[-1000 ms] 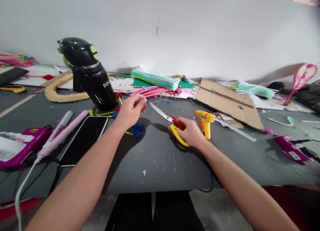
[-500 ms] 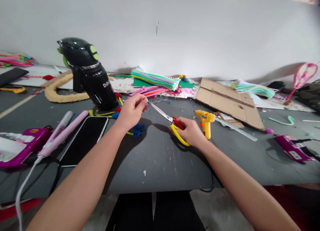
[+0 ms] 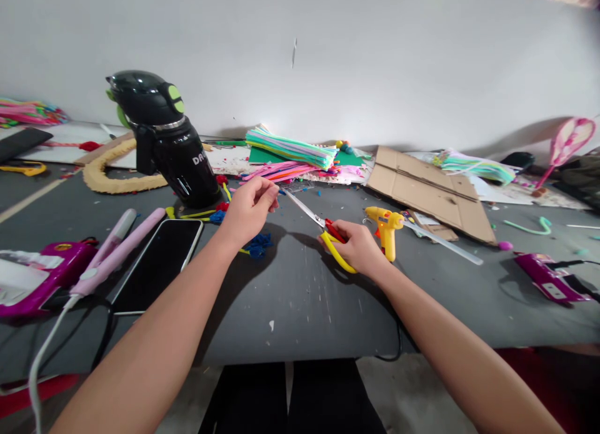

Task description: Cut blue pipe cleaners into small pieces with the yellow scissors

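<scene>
My left hand (image 3: 253,207) is closed in a pinch above the table. A small blue tip (image 3: 282,191), which looks like the end of a pipe cleaner, shows at its fingertips. My right hand (image 3: 359,246) grips a pair of scissors (image 3: 304,207) by its red and yellow handles. The blades point up and left toward the pinched fingers and look nearly closed, with the tips just beside the blue end. Below my left wrist lies a dark blue pipe-cleaner bundle (image 3: 257,245) with a yellow stem, partly hidden by the arm.
A black bottle (image 3: 182,165), phone (image 3: 159,265) and pink hair straightener (image 3: 119,252) stand left. A yellow glue gun (image 3: 388,229) and cardboard (image 3: 426,193) lie right. Pipe cleaners (image 3: 290,147) are piled at the back. Purple power strips (image 3: 553,281), (image 3: 51,274) flank the table.
The scissor tips have drawn slightly right, away from my left fingertips. My left hand has barely moved, and my right hand keeps its grip.
</scene>
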`<state>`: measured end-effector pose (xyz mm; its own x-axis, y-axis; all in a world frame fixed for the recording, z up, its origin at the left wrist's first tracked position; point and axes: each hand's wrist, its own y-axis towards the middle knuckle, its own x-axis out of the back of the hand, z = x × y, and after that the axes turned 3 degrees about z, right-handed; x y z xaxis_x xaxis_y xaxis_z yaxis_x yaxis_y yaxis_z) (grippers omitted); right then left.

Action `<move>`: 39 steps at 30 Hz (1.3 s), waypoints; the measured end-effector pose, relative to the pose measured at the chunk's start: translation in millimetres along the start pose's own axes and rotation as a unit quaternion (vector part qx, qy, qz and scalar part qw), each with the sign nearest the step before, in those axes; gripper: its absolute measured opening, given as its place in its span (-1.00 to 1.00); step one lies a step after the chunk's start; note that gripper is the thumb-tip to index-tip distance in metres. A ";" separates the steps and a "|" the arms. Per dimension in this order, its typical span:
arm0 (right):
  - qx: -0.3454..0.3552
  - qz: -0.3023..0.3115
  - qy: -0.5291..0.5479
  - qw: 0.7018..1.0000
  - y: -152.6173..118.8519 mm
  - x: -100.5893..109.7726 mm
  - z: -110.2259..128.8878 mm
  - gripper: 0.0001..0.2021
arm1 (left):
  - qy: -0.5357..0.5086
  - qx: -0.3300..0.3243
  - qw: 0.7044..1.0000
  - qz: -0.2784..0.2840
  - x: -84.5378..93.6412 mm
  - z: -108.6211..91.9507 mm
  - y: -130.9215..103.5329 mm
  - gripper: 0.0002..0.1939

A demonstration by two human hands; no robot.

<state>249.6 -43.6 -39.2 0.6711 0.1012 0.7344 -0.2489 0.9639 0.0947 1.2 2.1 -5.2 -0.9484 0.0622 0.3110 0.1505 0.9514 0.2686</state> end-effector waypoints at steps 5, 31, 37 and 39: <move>-0.020 -0.005 0.026 0.999 -2.0 -1.6 0.1 -0.72 | -0.003 0.001 1.000 -0.007 -0.1 -0.6 -0.1 -0.73; -0.020 0.004 0.014 1.000 -1.2 1.8 2.8 -0.79 | 0.033 -0.010 0.999 -0.010 -0.5 -0.6 -1.0 -0.78; -0.038 0.038 0.099 0.994 -4.2 3.3 7.7 -0.76 | 0.036 -0.012 0.999 -0.010 0.0 -2.6 -1.0 -0.77; -0.035 0.033 0.086 0.995 -4.4 3.1 7.9 -0.73 | 0.035 -0.016 0.999 -0.009 -0.2 -1.8 -0.7 -0.77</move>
<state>247.2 -49.5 -32.1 0.7662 0.2000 0.6106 -0.2509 0.9680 -0.0023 1.7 0.9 -3.8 -0.9298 0.0223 0.3675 0.1424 0.9423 0.3029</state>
